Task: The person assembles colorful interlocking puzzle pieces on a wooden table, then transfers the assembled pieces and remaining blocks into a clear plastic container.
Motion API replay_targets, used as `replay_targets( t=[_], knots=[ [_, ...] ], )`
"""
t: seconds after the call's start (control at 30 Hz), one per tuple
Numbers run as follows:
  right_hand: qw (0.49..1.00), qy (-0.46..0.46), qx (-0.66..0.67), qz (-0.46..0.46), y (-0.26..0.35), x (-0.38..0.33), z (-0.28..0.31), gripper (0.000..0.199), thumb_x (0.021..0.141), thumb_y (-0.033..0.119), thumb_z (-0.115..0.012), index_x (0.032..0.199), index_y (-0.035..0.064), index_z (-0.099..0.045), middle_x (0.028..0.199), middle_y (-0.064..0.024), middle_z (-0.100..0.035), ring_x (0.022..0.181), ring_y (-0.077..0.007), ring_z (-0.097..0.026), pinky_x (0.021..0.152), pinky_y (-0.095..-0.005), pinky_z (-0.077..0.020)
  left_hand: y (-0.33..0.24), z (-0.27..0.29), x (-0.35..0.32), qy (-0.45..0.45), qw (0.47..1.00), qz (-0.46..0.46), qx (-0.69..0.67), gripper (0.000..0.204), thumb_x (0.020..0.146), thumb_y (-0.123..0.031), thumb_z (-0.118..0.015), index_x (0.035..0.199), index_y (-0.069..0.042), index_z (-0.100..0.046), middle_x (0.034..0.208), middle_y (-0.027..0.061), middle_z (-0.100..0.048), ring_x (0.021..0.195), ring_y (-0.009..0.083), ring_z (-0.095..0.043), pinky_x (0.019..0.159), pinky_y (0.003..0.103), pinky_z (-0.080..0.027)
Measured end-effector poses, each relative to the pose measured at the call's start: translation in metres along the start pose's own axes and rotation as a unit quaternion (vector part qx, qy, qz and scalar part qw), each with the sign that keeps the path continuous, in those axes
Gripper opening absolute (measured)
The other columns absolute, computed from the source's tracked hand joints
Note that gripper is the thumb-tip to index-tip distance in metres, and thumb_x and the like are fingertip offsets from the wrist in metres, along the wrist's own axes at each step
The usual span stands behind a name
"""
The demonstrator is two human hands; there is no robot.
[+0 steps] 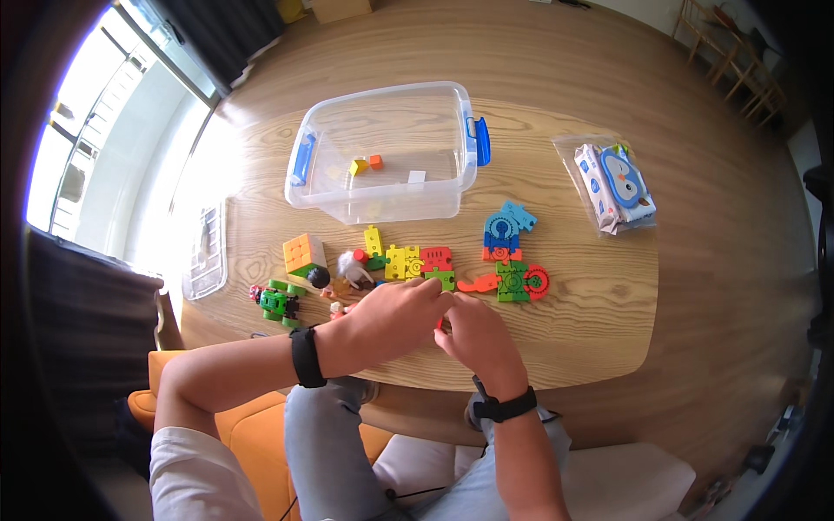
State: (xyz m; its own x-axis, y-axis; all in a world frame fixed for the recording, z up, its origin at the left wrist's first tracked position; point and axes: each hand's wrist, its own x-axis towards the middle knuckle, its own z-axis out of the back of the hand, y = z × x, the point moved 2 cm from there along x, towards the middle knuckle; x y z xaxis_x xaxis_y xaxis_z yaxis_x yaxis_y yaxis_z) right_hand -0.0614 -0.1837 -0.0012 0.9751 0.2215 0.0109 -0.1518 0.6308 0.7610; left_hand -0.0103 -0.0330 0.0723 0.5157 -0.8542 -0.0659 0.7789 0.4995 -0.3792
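My left hand (400, 314) and my right hand (478, 337) meet at the near edge of the toy pieces, fingers closed together. A bit of a red plastic piece (440, 324) shows at my right thumb and fingertips; its shape is mostly hidden. What my left fingers pinch is covered by the hand itself. Just beyond them lie joined puzzle-edged building pieces: yellow blocks (403, 262), a red block (436, 259) and a green block (444, 280). To the right, an orange-red curved piece (478, 284) touches green gear blocks (512, 282) with a red gear (537, 282), below blue pieces (502, 229).
A clear bin (408, 208) with blue latches holds several small blocks. Left of my hands are a puzzle cube (304, 253), toy figures (354, 269) and a green toy car (280, 302). A clear lid (208, 252) lies far left; bagged wipes (612, 187) lie right.
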Motion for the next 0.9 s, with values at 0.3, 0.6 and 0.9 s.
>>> replay_targets(
  t=[0.3, 0.6, 0.9],
  knots=[
    [1.0, 0.004, -0.009, -0.006, -0.001, 0.003, 0.002, 0.025, 0.08, 0.012, -0.077, 0.096, 0.0026, -0.059, 0.091, -0.0173, -0.068, 0.088, -0.039, -0.068, 0.075, -0.0504, -0.0554, 0.001, -0.008, 0.004, 0.012, 1.0, 0.019, 0.015, 0.005, 0.08, -0.004, -0.069, 0.084, -0.002, -0.067, 0.084, 0.0141, -0.068, 0.079, 0.0317, -0.072, 0.067, 0.042, -0.059],
    [1.0, -0.006, -0.004, -0.03, -0.007, 0.006, -0.005, 0.033, 0.072, 0.011, -0.083, 0.092, 0.0028, -0.058, 0.09, -0.0178, -0.07, 0.087, -0.042, -0.068, 0.071, -0.0523, -0.055, 0.005, -0.021, 0.001, 0.031, 0.999, 0.007, -0.011, 0.01, 0.081, -0.004, -0.07, 0.087, -0.002, -0.063, 0.086, 0.012, -0.066, 0.08, 0.0323, -0.071, 0.069, 0.042, -0.058],
    [1.0, 0.002, -0.014, -0.025, -0.006, 0.007, -0.004, 0.025, 0.078, 0.013, -0.079, 0.094, 0.0054, -0.062, 0.087, -0.0152, -0.071, 0.085, -0.0365, -0.071, 0.073, -0.0482, -0.0574, 0.009, -0.001, 0.001, 0.047, 0.999, 0.003, 0.016, 0.013, 0.081, -0.006, -0.07, 0.092, -0.002, -0.064, 0.089, 0.0128, -0.065, 0.083, 0.0318, -0.071, 0.07, 0.041, -0.058]
  ],
)
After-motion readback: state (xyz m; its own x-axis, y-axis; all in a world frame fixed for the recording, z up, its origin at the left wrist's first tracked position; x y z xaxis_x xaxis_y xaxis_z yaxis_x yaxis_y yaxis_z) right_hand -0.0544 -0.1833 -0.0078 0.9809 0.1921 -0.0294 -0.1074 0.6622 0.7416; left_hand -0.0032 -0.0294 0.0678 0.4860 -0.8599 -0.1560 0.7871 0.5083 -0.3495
